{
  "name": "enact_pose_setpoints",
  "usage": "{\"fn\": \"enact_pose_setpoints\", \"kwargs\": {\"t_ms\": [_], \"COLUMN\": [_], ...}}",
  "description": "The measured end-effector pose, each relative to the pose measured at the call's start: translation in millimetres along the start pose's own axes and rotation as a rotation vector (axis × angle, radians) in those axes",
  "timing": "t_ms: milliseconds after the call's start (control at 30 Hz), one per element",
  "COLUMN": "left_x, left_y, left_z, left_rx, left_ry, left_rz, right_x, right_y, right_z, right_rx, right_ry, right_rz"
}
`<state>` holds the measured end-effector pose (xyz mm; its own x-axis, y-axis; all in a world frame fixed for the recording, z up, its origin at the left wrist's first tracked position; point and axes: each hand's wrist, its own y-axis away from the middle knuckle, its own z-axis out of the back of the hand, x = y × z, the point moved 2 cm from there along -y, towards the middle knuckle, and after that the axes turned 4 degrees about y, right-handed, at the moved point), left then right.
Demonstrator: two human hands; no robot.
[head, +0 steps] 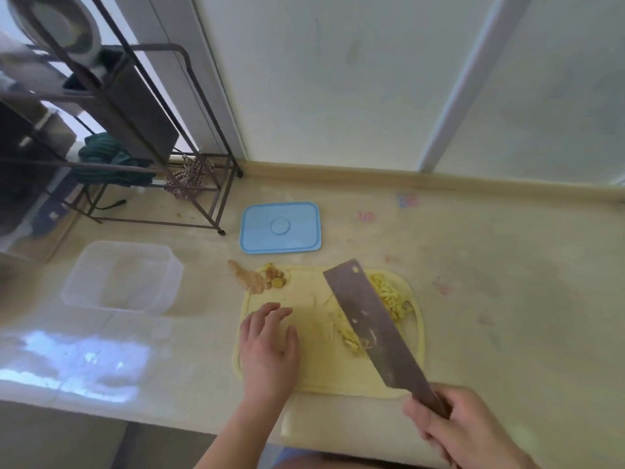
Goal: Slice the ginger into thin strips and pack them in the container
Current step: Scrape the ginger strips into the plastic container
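metal rack (142, 137) back-left on counter (507, 265); green cloth (108, 160) under it.

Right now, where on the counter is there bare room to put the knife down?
Bare counter lies right of the cutting board, and between the blue lid and the back wall. The board is crowded: ginger strips, peels, the left hand.

Left hand (269, 346) flat, fingers (270, 311) spread and relaxed — right hand (463, 431) low, fingers curled tight

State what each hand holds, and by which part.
Right hand grips the cleaver by its handle. Left hand holds nothing, open over the cutting board.
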<state>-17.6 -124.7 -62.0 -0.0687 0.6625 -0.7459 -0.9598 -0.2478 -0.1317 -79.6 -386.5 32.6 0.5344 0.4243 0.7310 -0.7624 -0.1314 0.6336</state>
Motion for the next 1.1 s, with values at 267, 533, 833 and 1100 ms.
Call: {"fn": "enact_pose_setpoints", "kwargs": {"t_ms": [267,533,833,1100], "left_x": [-49.5,-64.9,-60.7,-65.2], "left_y": [1.8,0.4,0.9,0.1], "left_z": [-42.3,-74.0,-85.4,-91.9], "left_rx": [0.218,0.328,0.315,0.323], "left_ry": [0.089,0.069,0.027,-0.021], "left_rz": [-0.144,-0.137,-0.163,-0.304], "right_x": [-46.0,-73.1,-72.2,-59.5], "right_y": [-13.7,-42.0,-54.3,-63.3], "right_z": [64.2,70.4,60.5,39.6], "right_rx": [-0.325,-0.201,-0.039,0.142], "right_ry": [-0.187,-0.227,-0.214,-0.1], "right_rz": [-0.073,-0.126,-0.19,-0.195]}}
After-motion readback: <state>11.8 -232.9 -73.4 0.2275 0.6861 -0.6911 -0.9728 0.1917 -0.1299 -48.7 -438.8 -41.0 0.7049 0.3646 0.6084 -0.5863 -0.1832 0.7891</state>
